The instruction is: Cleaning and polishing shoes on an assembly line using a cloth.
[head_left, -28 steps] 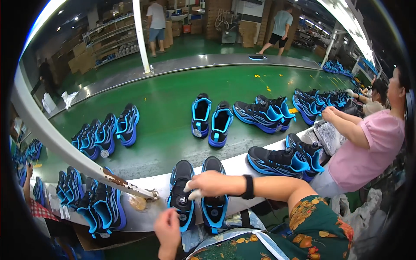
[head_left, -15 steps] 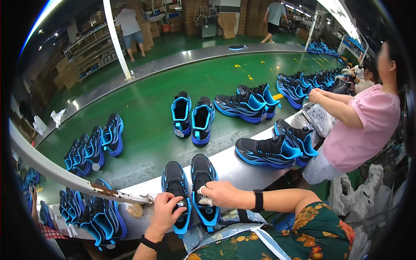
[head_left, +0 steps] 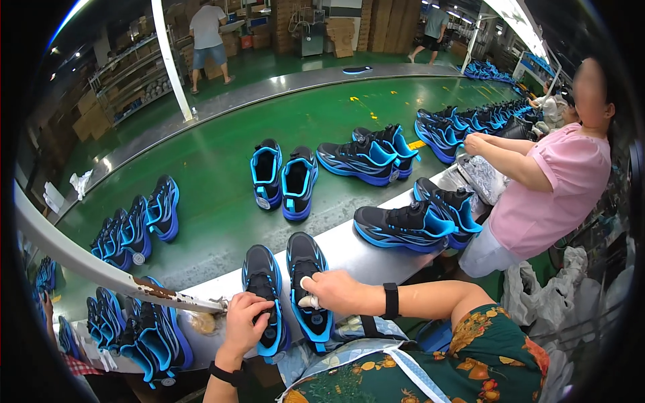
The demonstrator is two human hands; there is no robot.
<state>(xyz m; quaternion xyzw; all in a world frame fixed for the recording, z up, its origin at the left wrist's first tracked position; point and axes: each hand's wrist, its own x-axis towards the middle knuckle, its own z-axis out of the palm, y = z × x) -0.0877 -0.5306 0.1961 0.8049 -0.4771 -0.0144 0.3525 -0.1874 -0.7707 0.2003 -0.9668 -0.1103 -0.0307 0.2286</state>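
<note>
A pair of black sneakers with bright blue trim and soles lies before me, toes pointing away: the left sneaker (head_left: 259, 269) and the right sneaker (head_left: 306, 254). My left hand (head_left: 243, 324) is closed at the left one's tongue and collar, thumb and fingers bent together. On the right one, my right hand (head_left: 336, 293) has curled fingers at the tongue, with white coverings on some fingertips. What exactly the fingertips pinch is partly hidden. Both heels point toward my body at the edge of the metal ledge (head_left: 376, 269).
On the green conveyor belt (head_left: 222, 195) stand more pairs, including an upright pair (head_left: 297, 185) ahead. Another pair (head_left: 403, 225) sits on the ledge at right, beside a co-worker in pink (head_left: 571, 168). A chipped white metal bar (head_left: 121, 282) crosses at left, near several sneakers (head_left: 158, 329).
My view has shifted slightly, so the scene sits further left. My left thumb and fingers have come closer together on the left sneaker. My right hand stays at the right one.
</note>
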